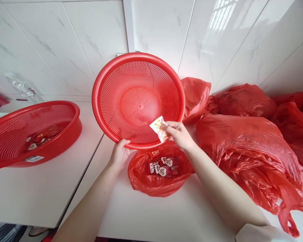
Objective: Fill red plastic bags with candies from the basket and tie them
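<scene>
My left hand (120, 154) grips the near rim of a round red plastic basket (138, 84), thumb over the edge. The basket is tilted toward me and its perforated inside shows. Pinched in my right hand (178, 133) is a small white and yellow packet (159, 128), held over the basket's lower right rim. Just below the basket, an open red plastic bag (159, 188) holds several dark red packets (164, 166) with white labels.
On the left stands a second red basket (73, 129) with several dark red packets (44, 137) inside. Behind it leans a clear plastic bottle (25, 89). Several full red plastic bags (244, 137) crowd the right side. A tiled wall (156, 27) rises behind the white table (131, 218).
</scene>
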{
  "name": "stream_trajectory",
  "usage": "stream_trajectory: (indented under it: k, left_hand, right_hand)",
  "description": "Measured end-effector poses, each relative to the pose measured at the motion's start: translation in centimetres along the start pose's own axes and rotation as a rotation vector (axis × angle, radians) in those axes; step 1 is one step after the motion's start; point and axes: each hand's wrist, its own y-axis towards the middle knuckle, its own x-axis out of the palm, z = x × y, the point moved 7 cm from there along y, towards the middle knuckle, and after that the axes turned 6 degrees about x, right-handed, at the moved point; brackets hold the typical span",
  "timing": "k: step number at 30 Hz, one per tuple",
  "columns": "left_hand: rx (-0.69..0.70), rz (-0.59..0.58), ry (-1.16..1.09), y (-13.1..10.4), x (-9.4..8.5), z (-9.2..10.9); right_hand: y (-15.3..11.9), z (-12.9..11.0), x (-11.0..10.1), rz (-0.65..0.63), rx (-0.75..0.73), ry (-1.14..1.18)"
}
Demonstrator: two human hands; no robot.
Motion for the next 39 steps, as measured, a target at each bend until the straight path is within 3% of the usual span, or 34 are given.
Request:
stream_trajectory:
  k: [9,18,23,26,30,39]
  left_hand:
    - [-0.026,0.002,0.007,0.0,-0.1,-0.3]
    - [-0.024,-0.013,0.029,-0.2,0.2,-0.2]
    - [-0.042,0.007,0.027,-0.2,0.2,-0.4]
    - [-0.047,0.001,0.033,-0.2,0.2,-0.4]
    - [-0.035,-0.019,0.029,-0.2,0.3,-0.3]
    - [-0.029,-0.015,0.027,-0.2,0.1,-0.5]
  right_hand:
    - [-0.7,1.3,1.8,-0.185,0.181,0.099]
    - [-0.9,0.9,1.5,-0.18,0.169,-0.11]
    - [-0.6,2.0,1.6,-0.121,0.241,0.123]
    - [-0.4,1.8,1.7,-0.082,0.209,0.243]
    - [-0.3,1.1,2.4,-0.167,0.196,0.372]
    - [-0.2,0.4,1.9,-0.142,0.088,0.341]
